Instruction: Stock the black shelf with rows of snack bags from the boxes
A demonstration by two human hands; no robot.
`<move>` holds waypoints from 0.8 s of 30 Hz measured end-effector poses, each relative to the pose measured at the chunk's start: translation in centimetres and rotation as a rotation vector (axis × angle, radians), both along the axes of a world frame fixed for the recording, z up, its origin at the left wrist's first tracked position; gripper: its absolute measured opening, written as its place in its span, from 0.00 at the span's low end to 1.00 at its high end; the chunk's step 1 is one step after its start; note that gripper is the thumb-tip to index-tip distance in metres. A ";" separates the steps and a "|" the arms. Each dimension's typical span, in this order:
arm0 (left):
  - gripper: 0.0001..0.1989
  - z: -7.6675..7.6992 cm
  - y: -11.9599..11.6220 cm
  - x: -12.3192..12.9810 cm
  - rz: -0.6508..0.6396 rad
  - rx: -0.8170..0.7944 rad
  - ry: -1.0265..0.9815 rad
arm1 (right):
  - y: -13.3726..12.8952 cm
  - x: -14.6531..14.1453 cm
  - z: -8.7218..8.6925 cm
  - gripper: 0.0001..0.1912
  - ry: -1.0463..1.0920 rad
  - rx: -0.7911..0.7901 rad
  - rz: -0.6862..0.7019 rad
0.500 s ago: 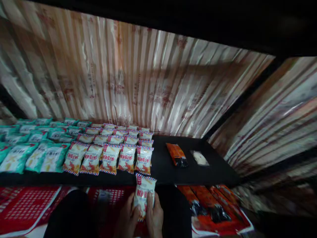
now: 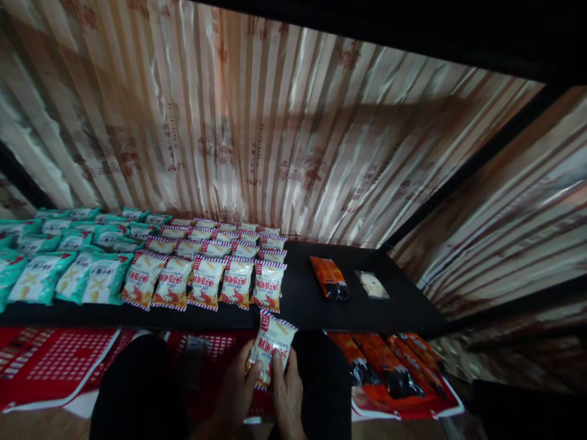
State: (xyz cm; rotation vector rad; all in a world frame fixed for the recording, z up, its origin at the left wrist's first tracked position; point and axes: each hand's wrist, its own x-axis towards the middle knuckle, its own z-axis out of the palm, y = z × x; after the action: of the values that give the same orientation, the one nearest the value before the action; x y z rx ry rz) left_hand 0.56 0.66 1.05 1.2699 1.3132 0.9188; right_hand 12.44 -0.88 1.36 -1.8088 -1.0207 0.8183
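Between both hands I hold a white snack bag (image 2: 274, 342) with red lettering and a striped top edge, tilted a little to the right. My left hand (image 2: 241, 382) is closed on its lower left side. My right hand (image 2: 287, 379) grips the lower right, thumb across the front. Just beyond it, on the black shelf (image 2: 293, 315), stand rows of matching white snack bags (image 2: 236, 281). Teal snack bags (image 2: 107, 278) stand in rows to their left.
Right on the shelf lie an orange and black packet (image 2: 329, 277) and a small clear packet with white contents (image 2: 371, 285). Below are a red basket (image 2: 59, 360) at left and another holding several orange packets (image 2: 385, 370). Striped sheeting (image 2: 275, 122) hangs behind; my dark-clad knees flank my hands.
The held bag has tilted to the right, still in both hands. The view has shifted slightly, so the shelf sits a little higher in the picture.
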 end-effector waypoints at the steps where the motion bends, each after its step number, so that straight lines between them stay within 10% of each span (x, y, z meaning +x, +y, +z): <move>1: 0.27 0.1 0.1 0.0 -0.003 0.000 -0.004 | 0.1 0.0 0.0 0.34 0.008 0.015 0.002; 24: 0.17 1.1 4.5 0.9 0.145 0.494 0.422 | 4.7 0.9 2.4 0.26 0.240 0.207 0.148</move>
State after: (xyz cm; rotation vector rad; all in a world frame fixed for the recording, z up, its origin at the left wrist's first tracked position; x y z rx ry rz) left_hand 1.51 5.21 2.15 1.8424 1.5759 1.1669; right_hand 13.29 3.78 3.74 -1.4354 -1.0483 0.9569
